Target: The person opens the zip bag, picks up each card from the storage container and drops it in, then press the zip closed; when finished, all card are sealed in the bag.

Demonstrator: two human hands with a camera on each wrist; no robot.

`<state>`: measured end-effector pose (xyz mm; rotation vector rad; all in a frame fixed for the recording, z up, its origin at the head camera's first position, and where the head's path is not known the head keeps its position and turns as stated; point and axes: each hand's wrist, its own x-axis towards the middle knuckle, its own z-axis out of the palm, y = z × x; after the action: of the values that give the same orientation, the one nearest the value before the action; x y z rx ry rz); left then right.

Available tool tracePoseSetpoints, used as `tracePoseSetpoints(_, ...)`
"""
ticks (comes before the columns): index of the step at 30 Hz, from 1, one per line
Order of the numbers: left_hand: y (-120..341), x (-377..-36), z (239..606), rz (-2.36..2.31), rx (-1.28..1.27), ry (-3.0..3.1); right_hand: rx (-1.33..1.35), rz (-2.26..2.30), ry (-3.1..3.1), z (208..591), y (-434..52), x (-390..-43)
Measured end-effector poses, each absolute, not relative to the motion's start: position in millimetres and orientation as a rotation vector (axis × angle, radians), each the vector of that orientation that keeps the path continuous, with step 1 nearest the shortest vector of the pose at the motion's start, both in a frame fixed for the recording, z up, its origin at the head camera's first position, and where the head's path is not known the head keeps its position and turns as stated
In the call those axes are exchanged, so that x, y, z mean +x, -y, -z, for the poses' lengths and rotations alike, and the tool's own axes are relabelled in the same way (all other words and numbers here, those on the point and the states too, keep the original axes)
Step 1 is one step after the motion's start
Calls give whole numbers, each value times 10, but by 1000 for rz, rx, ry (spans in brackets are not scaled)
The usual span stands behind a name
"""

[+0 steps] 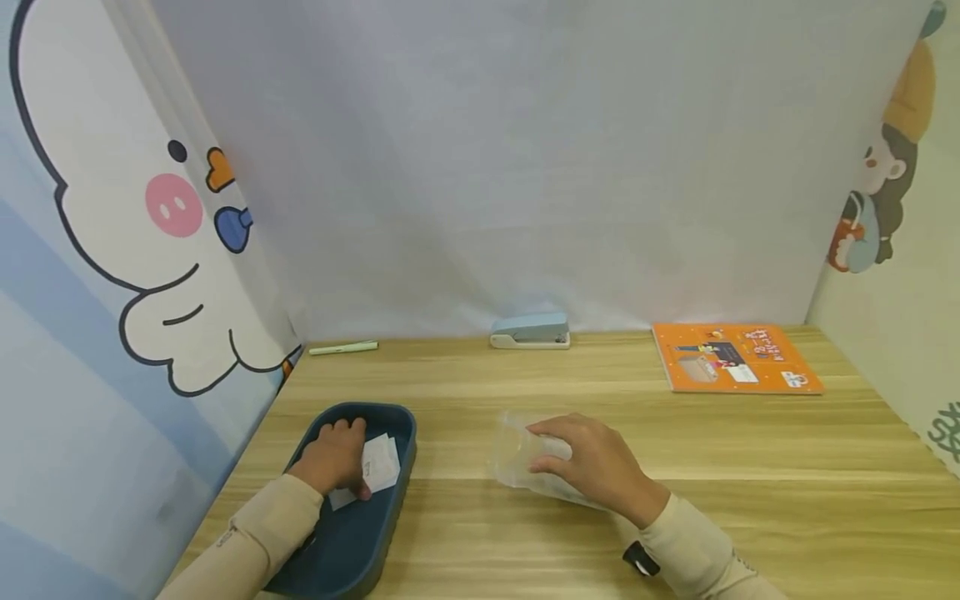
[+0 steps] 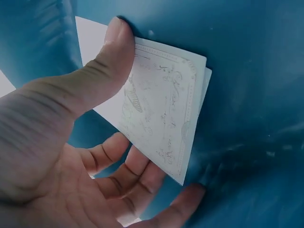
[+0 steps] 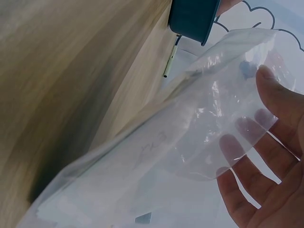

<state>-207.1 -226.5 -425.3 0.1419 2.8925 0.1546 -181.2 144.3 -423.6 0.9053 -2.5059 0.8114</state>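
Inside a dark blue tray [image 1: 348,546] on the left, my left hand [image 1: 335,457] pinches small white printed cards [image 2: 159,104]. Its thumb lies across their face while the fingers curl at the lower edge. One card peeks out behind the top one, which carries faint ornamental print and a border. To the right of the tray, my right hand [image 1: 603,462] holds a clear plastic bag [image 3: 209,118] just over the table. In the right wrist view the thumb is on one side of the bag's edge and the fingers are behind it. Something whitish shows through the bag's lower part.
Along the back of the wooden table [image 1: 450,375] lie a pale green pen [image 1: 343,347] at left and a light blue stapler [image 1: 530,331] in the middle. An orange booklet [image 1: 738,358] lies at the back right. Walls with cartoon drawings stand on both sides.
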Motion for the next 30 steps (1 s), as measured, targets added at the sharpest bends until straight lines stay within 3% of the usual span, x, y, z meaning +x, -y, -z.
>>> tracePoseSetpoints(30, 2428, -1998, 4121, -209, 350, -2985, 888, -808, 2529, 4220, -1456, -1817)
